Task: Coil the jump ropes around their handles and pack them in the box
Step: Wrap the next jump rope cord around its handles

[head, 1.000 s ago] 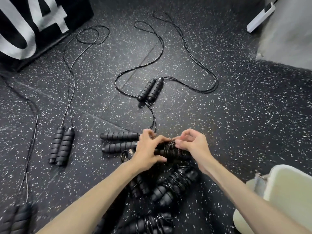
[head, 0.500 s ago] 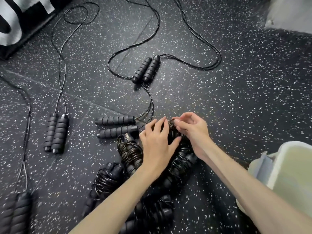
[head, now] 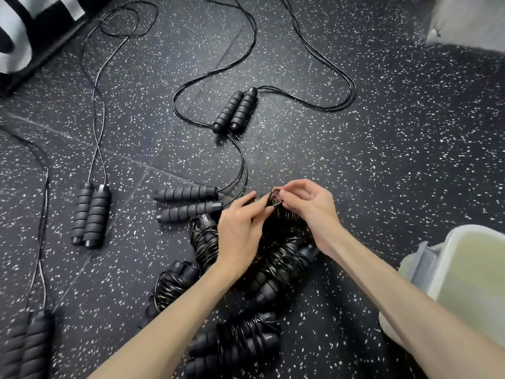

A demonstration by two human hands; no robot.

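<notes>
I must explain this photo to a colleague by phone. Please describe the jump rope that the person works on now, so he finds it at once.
Start from the pale plastic box at the right edge, then go left to the heap of coiled ropes on the speckled floor. The rope in work lies at the heap's far end, between the left hand and the right hand. Only this one has fingers pinching its last loop.
</notes>
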